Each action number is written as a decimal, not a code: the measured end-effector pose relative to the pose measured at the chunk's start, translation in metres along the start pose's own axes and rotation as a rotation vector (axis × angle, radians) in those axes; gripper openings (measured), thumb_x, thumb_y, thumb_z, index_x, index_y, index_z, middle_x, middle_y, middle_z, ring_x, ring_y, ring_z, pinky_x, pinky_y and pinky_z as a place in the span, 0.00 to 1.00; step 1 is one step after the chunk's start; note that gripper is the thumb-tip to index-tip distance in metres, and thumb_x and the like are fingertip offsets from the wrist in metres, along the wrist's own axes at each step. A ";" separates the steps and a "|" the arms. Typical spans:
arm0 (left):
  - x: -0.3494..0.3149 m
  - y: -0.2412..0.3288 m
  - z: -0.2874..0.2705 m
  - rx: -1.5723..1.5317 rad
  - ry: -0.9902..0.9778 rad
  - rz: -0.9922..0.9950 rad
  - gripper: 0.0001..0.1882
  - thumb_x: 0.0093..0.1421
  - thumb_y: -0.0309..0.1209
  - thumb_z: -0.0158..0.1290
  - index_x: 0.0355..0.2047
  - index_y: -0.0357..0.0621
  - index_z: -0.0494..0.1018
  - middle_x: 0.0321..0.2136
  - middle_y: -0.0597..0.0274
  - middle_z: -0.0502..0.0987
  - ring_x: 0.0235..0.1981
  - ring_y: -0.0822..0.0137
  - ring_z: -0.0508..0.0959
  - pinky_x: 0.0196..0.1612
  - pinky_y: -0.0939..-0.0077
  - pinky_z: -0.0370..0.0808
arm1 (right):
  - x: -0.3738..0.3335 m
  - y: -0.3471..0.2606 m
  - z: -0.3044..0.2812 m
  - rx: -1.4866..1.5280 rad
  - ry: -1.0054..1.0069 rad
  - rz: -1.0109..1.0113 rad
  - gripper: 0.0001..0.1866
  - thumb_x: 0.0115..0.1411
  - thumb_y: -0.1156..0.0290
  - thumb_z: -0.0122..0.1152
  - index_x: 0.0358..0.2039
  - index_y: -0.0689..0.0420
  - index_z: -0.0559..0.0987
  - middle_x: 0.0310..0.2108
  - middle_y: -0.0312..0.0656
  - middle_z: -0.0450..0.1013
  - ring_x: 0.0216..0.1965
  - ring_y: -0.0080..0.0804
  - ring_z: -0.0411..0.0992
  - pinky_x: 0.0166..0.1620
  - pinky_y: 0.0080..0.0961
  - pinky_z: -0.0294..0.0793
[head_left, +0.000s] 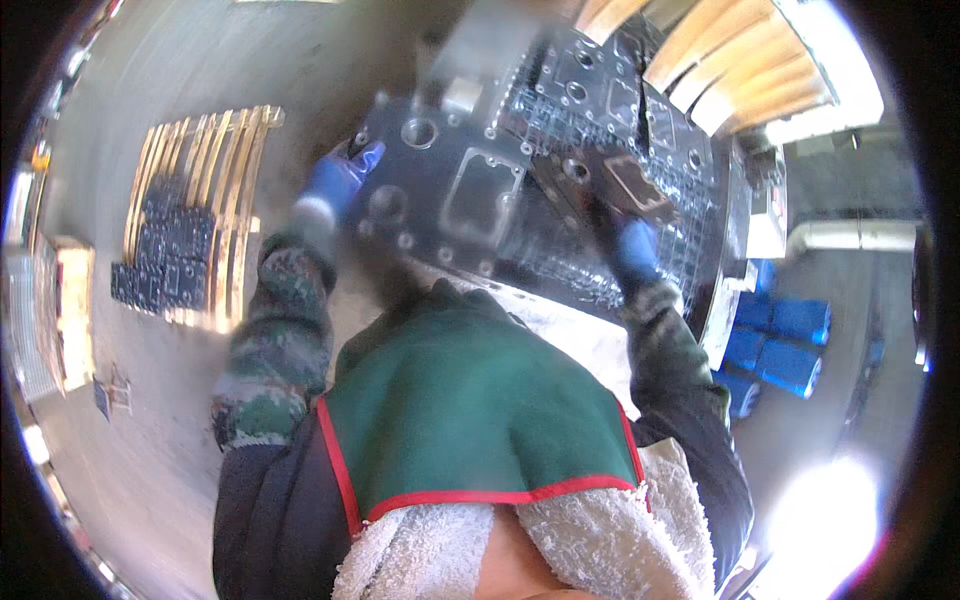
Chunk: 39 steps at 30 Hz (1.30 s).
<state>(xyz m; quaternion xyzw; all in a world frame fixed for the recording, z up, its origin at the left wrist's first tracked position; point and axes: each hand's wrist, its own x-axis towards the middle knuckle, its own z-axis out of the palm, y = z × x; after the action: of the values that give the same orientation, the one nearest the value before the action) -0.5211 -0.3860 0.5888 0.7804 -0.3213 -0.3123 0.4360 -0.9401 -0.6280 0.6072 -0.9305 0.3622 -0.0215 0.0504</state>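
My left hand (pixel 342 182), in a blue glove, grips the left edge of a large dark metal plate (pixel 420 185) with round holes and a rounded rectangular cutout. My right hand (pixel 634 248), also gloved in blue, is closed on a smaller dark plate (pixel 635 185) with its own cutout, tilted above the grid-like work surface (pixel 580 265). Motion smears the right fingers, and the plate partly hides them. More dark plates with holes (pixel 590 75) lie at the far side of the work surface.
Tan curved strips (pixel 745 55) hang at the far right. A wooden pallet (pixel 240 200) with stacked dark parts (pixel 165 245) stands on the floor at left. Blue bins (pixel 775 345) sit at right, beyond the work surface's edge. A blurred grey machine part (pixel 480 50) juts in at the top.
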 end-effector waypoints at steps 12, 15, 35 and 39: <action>-0.064 0.086 0.073 -0.780 -0.124 -0.075 0.36 0.62 0.57 0.50 0.59 0.41 0.65 0.56 0.47 0.71 0.54 0.51 0.75 0.56 0.63 0.71 | 0.118 0.030 -0.190 0.853 -0.150 -0.097 0.16 0.60 0.86 0.46 0.45 0.63 0.78 0.36 0.41 0.78 0.31 0.25 0.73 0.36 0.22 0.74; -0.086 0.115 0.104 -1.388 -0.874 -0.253 0.44 0.62 0.63 0.44 0.64 0.38 0.56 0.59 0.43 0.67 0.57 0.50 0.71 0.61 0.56 0.68 | 0.111 -0.012 -0.263 1.082 -0.371 -0.044 0.15 0.57 0.86 0.53 0.45 0.64 0.76 0.37 0.41 0.77 0.39 0.29 0.73 0.43 0.28 0.75; -0.134 0.073 0.045 -1.254 -0.184 -0.218 0.20 0.67 0.34 0.45 0.56 0.38 0.68 0.53 0.50 0.73 0.54 0.58 0.74 0.58 0.57 0.73 | 0.040 -0.055 -0.044 1.297 0.078 0.212 0.20 0.61 0.78 0.55 0.55 0.63 0.74 0.49 0.44 0.76 0.50 0.30 0.73 0.55 0.24 0.69; -0.133 0.067 0.061 -1.324 -0.216 -0.116 0.20 0.68 0.34 0.44 0.58 0.39 0.65 0.54 0.50 0.72 0.54 0.58 0.75 0.57 0.57 0.74 | 0.005 -0.123 0.002 1.327 0.064 0.254 0.21 0.65 0.64 0.57 0.54 0.63 0.74 0.47 0.45 0.76 0.50 0.30 0.71 0.55 0.25 0.68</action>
<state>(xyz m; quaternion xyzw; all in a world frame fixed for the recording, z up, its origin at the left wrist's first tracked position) -0.6629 -0.3402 0.6491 0.3287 -0.0616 -0.5427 0.7705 -0.8537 -0.5415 0.6187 -0.6517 0.3800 -0.2608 0.6024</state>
